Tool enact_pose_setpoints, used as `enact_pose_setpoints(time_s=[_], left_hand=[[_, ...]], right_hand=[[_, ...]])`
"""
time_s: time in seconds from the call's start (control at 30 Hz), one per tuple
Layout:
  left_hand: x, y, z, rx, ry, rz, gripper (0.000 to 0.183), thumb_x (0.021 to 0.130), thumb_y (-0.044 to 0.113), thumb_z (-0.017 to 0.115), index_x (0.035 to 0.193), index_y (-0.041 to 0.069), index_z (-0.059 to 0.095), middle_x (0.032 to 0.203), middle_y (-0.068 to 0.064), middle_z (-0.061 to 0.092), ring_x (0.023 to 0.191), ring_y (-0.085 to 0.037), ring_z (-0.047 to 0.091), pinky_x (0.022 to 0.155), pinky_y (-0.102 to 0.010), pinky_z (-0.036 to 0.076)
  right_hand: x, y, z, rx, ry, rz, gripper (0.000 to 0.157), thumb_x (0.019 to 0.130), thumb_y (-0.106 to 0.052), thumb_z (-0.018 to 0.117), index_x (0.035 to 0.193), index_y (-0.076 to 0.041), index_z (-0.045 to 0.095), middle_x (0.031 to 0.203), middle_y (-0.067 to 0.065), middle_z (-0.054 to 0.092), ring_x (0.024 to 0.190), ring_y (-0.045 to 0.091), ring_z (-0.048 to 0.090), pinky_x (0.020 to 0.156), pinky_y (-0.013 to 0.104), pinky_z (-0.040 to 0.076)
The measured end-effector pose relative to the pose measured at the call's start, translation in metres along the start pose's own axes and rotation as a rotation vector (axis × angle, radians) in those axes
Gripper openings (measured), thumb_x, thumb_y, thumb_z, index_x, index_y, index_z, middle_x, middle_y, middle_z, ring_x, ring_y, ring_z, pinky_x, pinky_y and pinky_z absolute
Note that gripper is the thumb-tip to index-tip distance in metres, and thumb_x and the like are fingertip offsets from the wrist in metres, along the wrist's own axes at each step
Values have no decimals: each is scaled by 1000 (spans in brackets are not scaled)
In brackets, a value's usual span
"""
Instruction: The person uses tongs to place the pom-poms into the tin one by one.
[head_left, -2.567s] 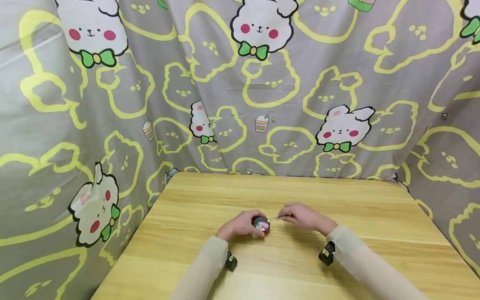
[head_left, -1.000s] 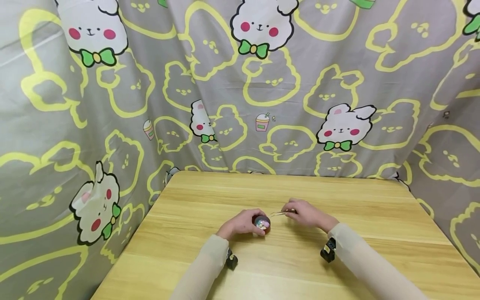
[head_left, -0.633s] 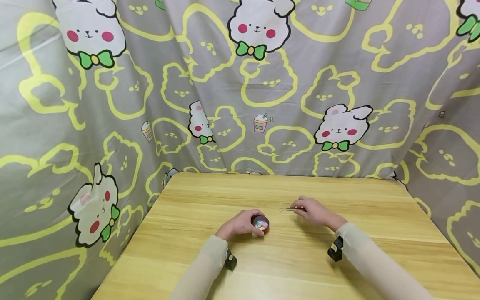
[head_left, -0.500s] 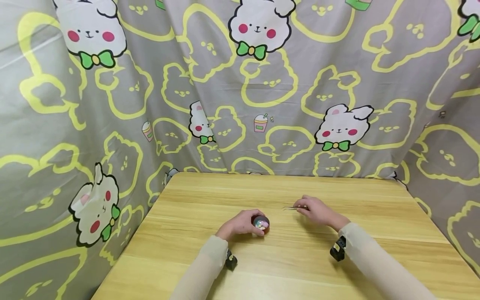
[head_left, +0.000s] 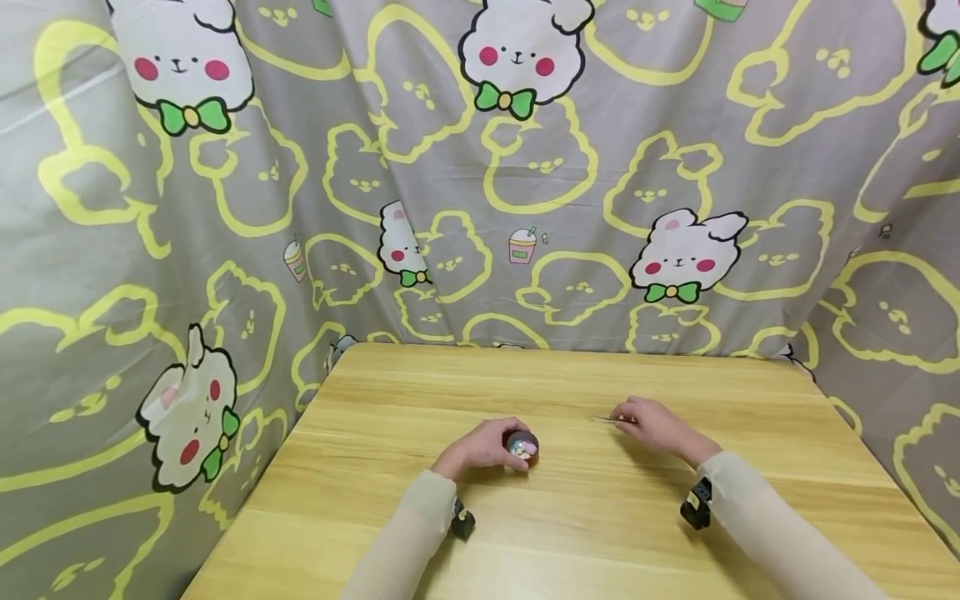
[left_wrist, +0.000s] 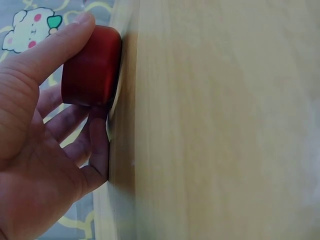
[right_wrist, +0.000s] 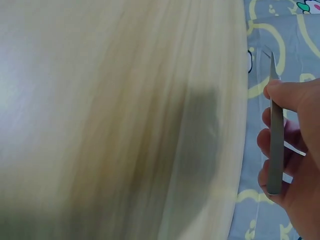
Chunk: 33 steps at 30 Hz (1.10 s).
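My left hand (head_left: 486, 446) grips a small round red tin (head_left: 522, 450) on the table, thumb on the near side and fingers round the far side. From above, small pastel pieces in pink, white and teal show inside the tin. In the left wrist view the red metal wall (left_wrist: 92, 67) of the tin stands against the tabletop. To the right, my right hand (head_left: 652, 423) pinches silver tweezers (right_wrist: 276, 140) between thumb and fingers. Their thin tips point left toward the tin, well apart from it, and nothing shows between them.
The wood-grain table (head_left: 420, 383) spans the area under both hands. A grey curtain (head_left: 570, 183) with yellow outlines and white bunnies hangs behind it and on both sides. Black wrist cameras (head_left: 696, 504) sit on both forearms.
The right hand has drawn the tweezers away from the tin to the right. Earlier their tips were at its rim with a small pale bit there. The left hand stays put.
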<state>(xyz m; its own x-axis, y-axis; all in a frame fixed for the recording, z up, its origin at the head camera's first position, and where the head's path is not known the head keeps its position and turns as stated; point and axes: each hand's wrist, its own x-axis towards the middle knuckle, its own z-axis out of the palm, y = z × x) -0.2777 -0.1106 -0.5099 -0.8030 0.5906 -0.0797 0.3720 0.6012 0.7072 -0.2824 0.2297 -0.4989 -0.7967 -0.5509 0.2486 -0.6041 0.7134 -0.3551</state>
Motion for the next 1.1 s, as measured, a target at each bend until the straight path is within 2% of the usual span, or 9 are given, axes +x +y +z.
enact_pose_setpoints(time_s=[0.2,0.43,0.8,1.1], left_hand=[[-1,0,1,12,4,1,50,73,31,83,116,21,59,106,7,60,95,-10,55,85,-28,43],[-1,-2,2,-2,16,8,51,73,30,83,117,20,59,106,6,60,95,-10,55,84,-28,44],[-1,0,3,-5,26,-6,52,72,29,83,117,20,59,107,6,60,97,-11,54,86,-29,43],[0,0,3,1,32,-10,53,72,30,83,117,20,59,107,5,60,96,-11,55,85,-29,44]], right_hand=[[-9,7,2,-25,-19,-21,5,89,-9,64,93,-8,67,79,-8,53,69,7,48,62,31,43],[-17,8,7,-41,-93,28,5,90,-13,64,93,-12,67,80,-9,52,71,6,48,65,31,43],[-20,8,13,-50,-141,47,7,88,-10,65,95,-10,65,78,-8,52,68,5,45,60,29,41],[-19,6,11,-35,-146,54,9,87,-9,66,96,-8,65,77,-7,52,67,6,47,61,30,42]])
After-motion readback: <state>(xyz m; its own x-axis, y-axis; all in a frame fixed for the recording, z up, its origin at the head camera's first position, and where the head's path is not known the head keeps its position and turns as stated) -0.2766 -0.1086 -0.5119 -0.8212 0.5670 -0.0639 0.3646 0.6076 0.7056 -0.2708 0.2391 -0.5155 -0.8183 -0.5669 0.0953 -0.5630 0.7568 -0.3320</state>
